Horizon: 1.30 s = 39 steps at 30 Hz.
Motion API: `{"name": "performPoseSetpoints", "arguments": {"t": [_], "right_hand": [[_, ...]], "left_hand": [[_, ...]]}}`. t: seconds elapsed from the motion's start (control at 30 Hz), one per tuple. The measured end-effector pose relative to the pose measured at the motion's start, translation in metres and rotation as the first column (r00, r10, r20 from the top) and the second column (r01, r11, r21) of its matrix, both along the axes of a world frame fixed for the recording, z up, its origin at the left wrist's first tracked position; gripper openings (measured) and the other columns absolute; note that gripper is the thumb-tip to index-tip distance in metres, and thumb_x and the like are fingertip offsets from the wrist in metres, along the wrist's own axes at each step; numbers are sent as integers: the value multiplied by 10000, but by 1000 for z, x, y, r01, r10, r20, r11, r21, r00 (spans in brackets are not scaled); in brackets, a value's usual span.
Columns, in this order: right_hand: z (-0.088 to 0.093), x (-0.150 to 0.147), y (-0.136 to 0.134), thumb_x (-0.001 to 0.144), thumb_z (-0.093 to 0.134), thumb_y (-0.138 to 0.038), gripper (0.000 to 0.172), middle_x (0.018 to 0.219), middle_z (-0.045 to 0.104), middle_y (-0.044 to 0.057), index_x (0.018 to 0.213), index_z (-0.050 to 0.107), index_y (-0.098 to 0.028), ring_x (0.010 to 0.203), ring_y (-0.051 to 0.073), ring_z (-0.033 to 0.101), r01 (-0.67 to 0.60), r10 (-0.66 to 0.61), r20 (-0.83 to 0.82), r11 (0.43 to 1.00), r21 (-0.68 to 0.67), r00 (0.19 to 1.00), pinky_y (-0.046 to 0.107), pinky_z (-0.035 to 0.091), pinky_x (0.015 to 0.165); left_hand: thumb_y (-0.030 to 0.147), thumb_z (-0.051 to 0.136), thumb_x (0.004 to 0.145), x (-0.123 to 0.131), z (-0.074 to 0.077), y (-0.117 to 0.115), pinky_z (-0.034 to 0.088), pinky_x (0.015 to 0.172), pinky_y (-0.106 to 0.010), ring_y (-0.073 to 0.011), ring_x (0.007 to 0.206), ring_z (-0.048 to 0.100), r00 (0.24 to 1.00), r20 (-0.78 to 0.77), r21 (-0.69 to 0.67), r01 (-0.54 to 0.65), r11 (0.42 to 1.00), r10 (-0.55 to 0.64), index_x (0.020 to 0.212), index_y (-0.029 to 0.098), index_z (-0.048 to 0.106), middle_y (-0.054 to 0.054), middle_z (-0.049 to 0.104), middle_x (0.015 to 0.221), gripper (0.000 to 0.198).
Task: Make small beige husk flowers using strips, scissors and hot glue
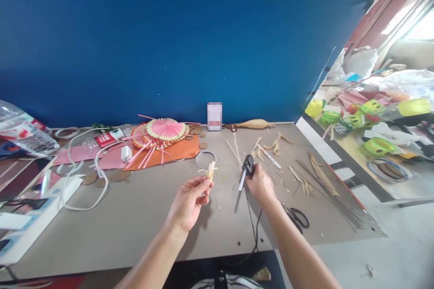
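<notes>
Between the thumb and fingers of my left hand (191, 199) is a small pale-yellow husk flower (211, 171), its top splayed into thin strips. My right hand (261, 185) is closed around a black hot glue gun (248, 165). A whitish glue stick (242, 180) juts from the gun toward me, and the cord (258, 230) runs down over the table's front edge. The gun and the flower are apart. Close to my right wrist lie black scissors (298, 218), partly hidden by my forearm. Past my left hand is a roll of clear tape or wire (204, 160).
Dried husk pieces (307, 186) and thin dark stems (339, 198) lie on the right, with a white pen (269, 156) nearby. Paper fans (167, 129) rest on orange paper at back left. A power strip (44, 216) and a plastic bottle (27, 128) occupy the left. A blue wall (190, 45) bounds the back.
</notes>
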State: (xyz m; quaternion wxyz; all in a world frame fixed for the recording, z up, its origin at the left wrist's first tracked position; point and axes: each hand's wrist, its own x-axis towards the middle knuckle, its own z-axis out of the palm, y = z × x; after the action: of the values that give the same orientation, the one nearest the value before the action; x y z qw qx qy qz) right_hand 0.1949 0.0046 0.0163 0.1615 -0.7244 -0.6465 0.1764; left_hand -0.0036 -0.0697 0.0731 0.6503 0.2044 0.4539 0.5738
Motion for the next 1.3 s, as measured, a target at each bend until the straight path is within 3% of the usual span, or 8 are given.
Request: {"name": "performPoseSetpoints", "arguments": {"t": [0.2, 0.37, 0.5, 0.6, 0.8, 0.97, 1.1, 1.3], "right_hand": [[2, -9, -10, 772, 426, -229, 133, 864, 585, 75, 896, 408, -185, 720, 197, 569, -69, 68, 10, 996, 59, 998, 252, 313, 554], [6, -25, -35, 778, 428, -245, 91, 704, 561, -20, 856, 390, -220, 608, 144, 543, -237, 244, -82, 967, 90, 966, 216, 322, 521], [3, -24, -48, 737, 504, -263, 175, 829, 558, 16, 862, 390, -215, 691, 174, 569, -291, 296, -2, 942, 166, 955, 230, 319, 518], [-2, -18, -55, 706, 560, -296, 272, 941, 534, 50, 910, 403, -206, 714, 197, 583, -334, 322, 101, 932, 139, 941, 244, 322, 512], [-3, -21, -77, 728, 527, -226, 245, 911, 513, 47, 941, 411, -193, 683, 182, 573, -419, 407, 139, 905, 73, 903, 254, 354, 539], [-4, -29, -96, 693, 555, -189, 206, 854, 509, 36, 863, 439, -205, 802, 208, 540, -468, 457, 128, 880, 76, 880, 257, 376, 586], [-8, -28, -94, 691, 566, -230, 184, 838, 501, 40, 826, 445, -197, 783, 208, 519, -454, 442, 133, 887, 85, 887, 281, 395, 635], [-10, -24, -69, 694, 574, -287, 195, 825, 497, 47, 815, 468, -178, 752, 203, 527, -433, 419, 134, 896, 97, 898, 291, 403, 654]], "left_hand": [[227, 762, 545, 1, 0, 0, 372, 399, -119, -44, 498, 482, 1000, 19, -3, -7, 1000, 7, 668, 130, 656, -11, 596, 602, 190], [219, 753, 558, 1, 0, 1, 369, 394, -123, -43, 491, 478, 999, 44, 10, -31, 999, 30, 677, 128, 644, -9, 594, 617, 186], [212, 754, 553, 0, 2, 2, 363, 391, -122, -45, 491, 484, 996, 82, 5, -38, 999, 38, 658, 130, 632, -5, 597, 606, 181], [213, 752, 555, -1, 3, 3, 360, 392, -117, -38, 488, 480, 995, 94, 10, -38, 999, 37, 651, 131, 630, 0, 597, 605, 176], [209, 744, 568, 0, 1, 4, 359, 400, -114, -34, 497, 480, 995, 92, 16, -31, 999, 30, 664, 136, 636, 0, 604, 625, 162], [215, 746, 559, 4, 1, 4, 340, 393, -116, -38, 497, 476, 997, 82, 9, -13, 1000, 12, 648, 138, 629, 0, 600, 615, 166], [221, 746, 558, 5, 2, 4, 336, 391, -118, -38, 493, 472, 997, 78, 13, -14, 1000, 13, 649, 134, 628, -3, 597, 612, 173], [220, 755, 546, 8, 2, 6, 333, 390, -117, -34, 493, 475, 996, 92, 2, -14, 1000, 13, 651, 128, 629, -1, 596, 617, 188]]}}
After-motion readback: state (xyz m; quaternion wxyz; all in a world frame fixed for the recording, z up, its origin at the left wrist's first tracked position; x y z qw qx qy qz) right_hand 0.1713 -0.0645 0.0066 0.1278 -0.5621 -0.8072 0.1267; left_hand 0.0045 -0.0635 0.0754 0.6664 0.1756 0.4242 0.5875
